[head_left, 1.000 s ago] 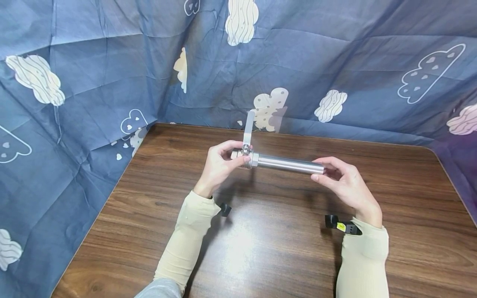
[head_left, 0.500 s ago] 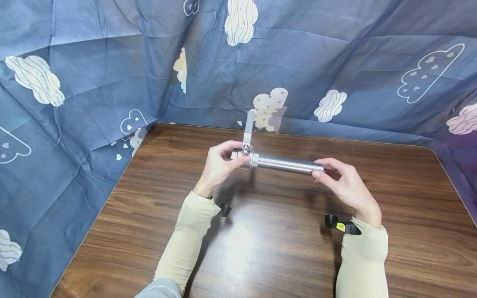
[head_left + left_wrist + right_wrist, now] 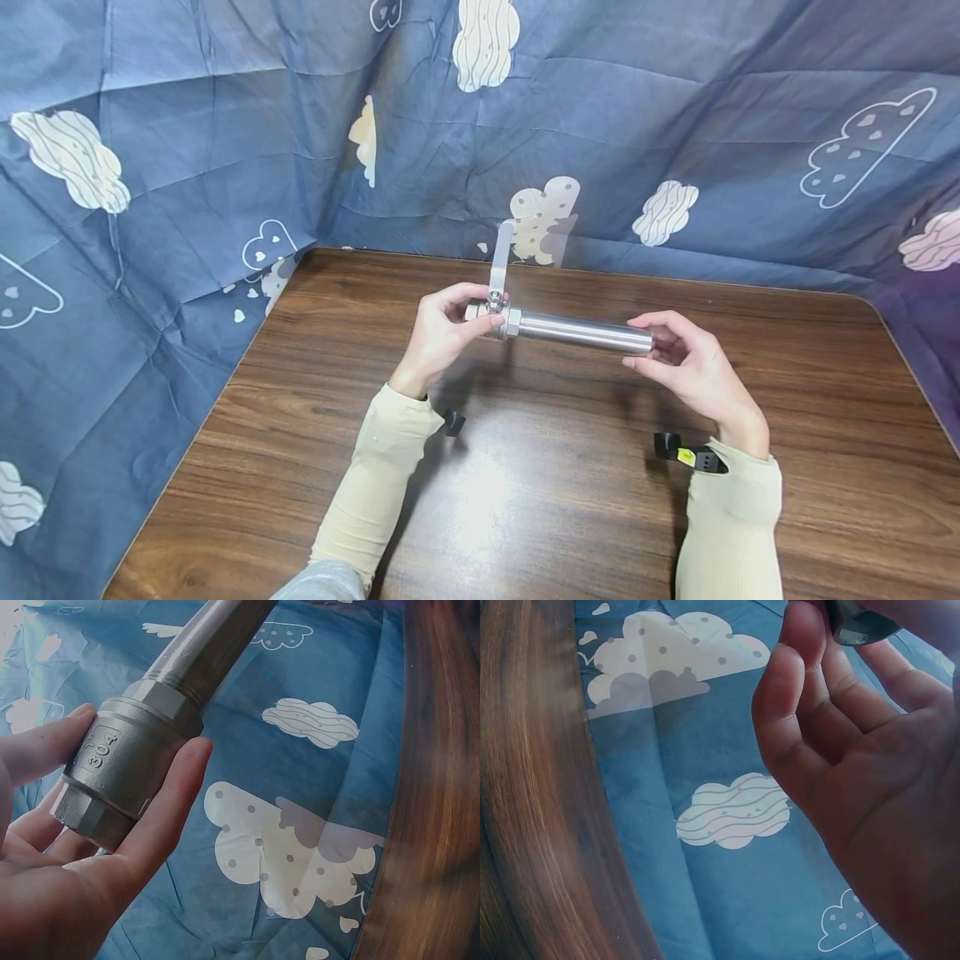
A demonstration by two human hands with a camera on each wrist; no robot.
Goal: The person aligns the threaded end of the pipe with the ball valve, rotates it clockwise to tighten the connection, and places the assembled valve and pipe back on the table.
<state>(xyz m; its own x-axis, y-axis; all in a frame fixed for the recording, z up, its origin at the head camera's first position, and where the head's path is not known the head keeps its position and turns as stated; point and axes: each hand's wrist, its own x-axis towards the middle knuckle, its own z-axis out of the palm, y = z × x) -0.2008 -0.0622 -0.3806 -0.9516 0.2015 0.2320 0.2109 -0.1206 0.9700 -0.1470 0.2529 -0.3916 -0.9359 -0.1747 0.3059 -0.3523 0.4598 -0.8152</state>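
My left hand (image 3: 442, 329) grips a steel ball valve (image 3: 124, 761) between thumb and fingers; its body bears a raised "304". The valve's flat lever handle (image 3: 501, 254) points up and away from me in the head view. From the valve's hex collar (image 3: 513, 322) a smooth steel pipe (image 3: 581, 330) runs to the right, joined in line with it and held above the table. My right hand (image 3: 697, 358) is curled round the pipe's free end, index finger at the far side and thumb at the near lower edge. The right wrist view shows the pipe's open end (image 3: 862, 628) among the fingers.
A brown wood-grain table (image 3: 540, 467) lies below both hands. Behind it and to the left hangs a blue cloth (image 3: 420, 108) with a cloud print, meeting the table's back edge. A black wrist camera mount (image 3: 690, 454) sticks out at the right sleeve.
The right thumb has gone up over the pipe's end and back down to its lower edge, the index finger shifting slightly. The left hand and valve have stayed in place.
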